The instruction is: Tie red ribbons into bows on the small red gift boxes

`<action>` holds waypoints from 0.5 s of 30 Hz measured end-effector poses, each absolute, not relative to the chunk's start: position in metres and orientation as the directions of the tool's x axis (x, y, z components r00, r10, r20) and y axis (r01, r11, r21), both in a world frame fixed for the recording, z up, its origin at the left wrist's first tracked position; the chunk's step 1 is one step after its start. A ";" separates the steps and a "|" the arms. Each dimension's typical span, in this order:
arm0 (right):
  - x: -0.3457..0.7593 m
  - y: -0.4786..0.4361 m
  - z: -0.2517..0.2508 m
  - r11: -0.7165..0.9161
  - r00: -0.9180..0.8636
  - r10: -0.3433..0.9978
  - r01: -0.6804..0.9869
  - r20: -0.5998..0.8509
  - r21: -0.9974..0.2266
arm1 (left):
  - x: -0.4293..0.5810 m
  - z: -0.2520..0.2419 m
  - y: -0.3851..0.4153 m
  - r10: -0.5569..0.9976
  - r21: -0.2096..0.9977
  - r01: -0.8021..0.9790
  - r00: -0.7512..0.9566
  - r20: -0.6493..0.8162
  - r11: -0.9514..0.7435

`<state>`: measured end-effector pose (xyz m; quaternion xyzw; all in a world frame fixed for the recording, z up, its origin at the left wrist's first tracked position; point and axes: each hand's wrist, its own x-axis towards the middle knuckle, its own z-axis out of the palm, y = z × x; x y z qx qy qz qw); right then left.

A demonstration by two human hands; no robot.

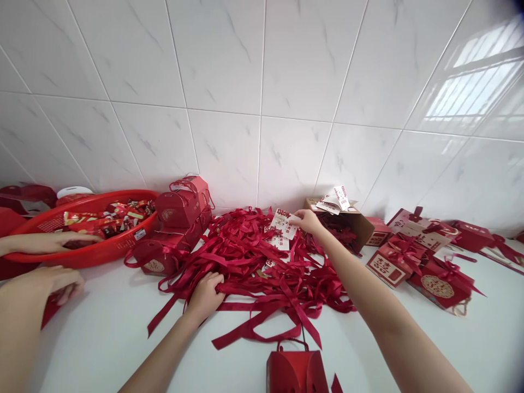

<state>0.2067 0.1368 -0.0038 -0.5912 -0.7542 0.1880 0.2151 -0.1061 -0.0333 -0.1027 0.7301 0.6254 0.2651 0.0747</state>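
At the far side of a heap of dark red ribbons (245, 245), my right hand (308, 222) pinches a white paper card (285, 224) with red printed characters. Another such card (280, 242) lies on the ribbons just below it. My left hand (207, 296) rests at the heap's near left edge, its fingers curled around ribbon; the fingertips are partly hidden. Close to me at the bottom stands a red gift box (297, 372) with a cord handle, cut off by the frame edge.
Another person's hands (61, 281) are at the left, one reaching into a red plastic basket (123, 245) of wrapped sweets. Red boxes (178, 210) are stacked beside it. A cardboard box (364, 226) topped with white cards (336, 199) stands behind, with ribbon-tied boxes (442, 286) rightward.
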 end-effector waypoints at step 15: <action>0.246 0.083 0.020 0.371 -0.158 0.903 0.757 0.399 -0.538 | -0.103 -0.097 -0.037 0.954 0.491 0.842 0.087 0.286 -0.224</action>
